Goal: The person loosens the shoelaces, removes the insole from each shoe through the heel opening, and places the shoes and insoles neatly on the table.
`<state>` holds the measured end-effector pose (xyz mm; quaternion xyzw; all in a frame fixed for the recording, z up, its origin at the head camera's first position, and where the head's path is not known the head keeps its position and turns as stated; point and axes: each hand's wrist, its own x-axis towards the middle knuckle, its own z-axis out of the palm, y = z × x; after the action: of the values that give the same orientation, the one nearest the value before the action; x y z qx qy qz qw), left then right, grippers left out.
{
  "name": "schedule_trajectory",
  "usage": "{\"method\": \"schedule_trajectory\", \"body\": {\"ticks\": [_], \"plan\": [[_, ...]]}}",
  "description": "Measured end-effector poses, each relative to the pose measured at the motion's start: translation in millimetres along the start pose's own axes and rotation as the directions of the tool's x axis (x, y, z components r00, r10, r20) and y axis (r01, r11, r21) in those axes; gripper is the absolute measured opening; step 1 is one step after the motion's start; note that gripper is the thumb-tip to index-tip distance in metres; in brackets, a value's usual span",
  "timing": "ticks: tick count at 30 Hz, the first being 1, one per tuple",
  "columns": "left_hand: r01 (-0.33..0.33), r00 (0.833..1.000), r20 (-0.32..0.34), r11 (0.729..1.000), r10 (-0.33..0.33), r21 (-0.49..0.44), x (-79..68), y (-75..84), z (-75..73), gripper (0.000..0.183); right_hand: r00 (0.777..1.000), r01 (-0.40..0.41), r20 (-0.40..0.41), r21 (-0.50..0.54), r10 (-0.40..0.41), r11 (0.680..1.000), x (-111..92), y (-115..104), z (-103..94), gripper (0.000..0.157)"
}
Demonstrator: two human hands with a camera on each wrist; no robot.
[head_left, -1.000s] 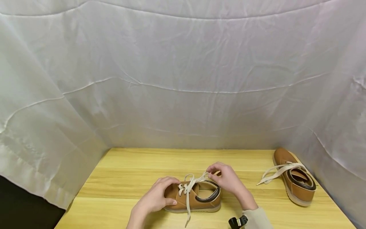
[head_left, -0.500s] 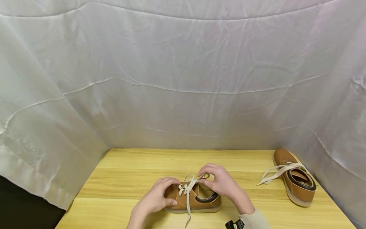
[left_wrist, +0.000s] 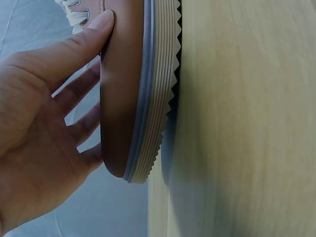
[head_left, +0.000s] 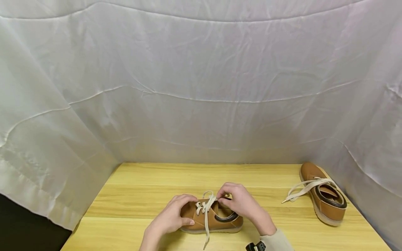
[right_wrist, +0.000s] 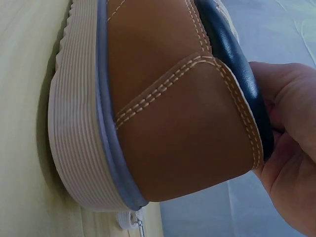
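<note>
A brown leather lace-up shoe point(head_left: 201, 219) with cream laces point(head_left: 206, 218) stands on its sole, toe to the left. My left hand point(head_left: 171, 216) grips its toe end. In the left wrist view the thumb point(left_wrist: 101, 24) lies on the near side, and the other fingers reach round the far side. My right hand point(head_left: 238, 200) is over the shoe's opening, thumb and fingers pinching the tongue close to the top of the lacing; the fingertips partly hide it. The right wrist view shows the heel point(right_wrist: 182, 143) and dark padded collar point(right_wrist: 237, 74), with the fingertips hidden behind.
A second brown shoe point(head_left: 329, 205) stands at the table's right side, its loose laces point(head_left: 298, 193) trailing left. Grey cloth point(head_left: 201, 132) hangs round the back and sides of the wooden table point(head_left: 141, 188).
My right hand has moved left and slightly down, from the loose lace beside the opening to the tongue near the top eyelets. My left hand and the shoe have stayed in place.
</note>
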<state>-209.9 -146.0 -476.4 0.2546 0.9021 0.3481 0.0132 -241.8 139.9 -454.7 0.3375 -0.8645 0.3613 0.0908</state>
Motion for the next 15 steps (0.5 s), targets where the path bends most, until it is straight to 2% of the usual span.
{"method": "schedule_trajectory", "body": {"ticks": [11, 15], "plan": [[0.005, 1.0, 0.002, 1.0, -0.005, 0.0, -0.2, 0.4, 0.0, 0.064, 0.998, 0.008, -0.062, -0.024, -0.009, 1.0, -1, 5, -8.8, 0.02], [0.001, 1.0, -0.002, 1.0, -0.001, 0.009, 0.3, 0.0, 0.5, 0.064, 0.993, 0.036, -0.109, -0.043, -0.041, 0.998, -2, 10, -12.6, 0.02]]}}
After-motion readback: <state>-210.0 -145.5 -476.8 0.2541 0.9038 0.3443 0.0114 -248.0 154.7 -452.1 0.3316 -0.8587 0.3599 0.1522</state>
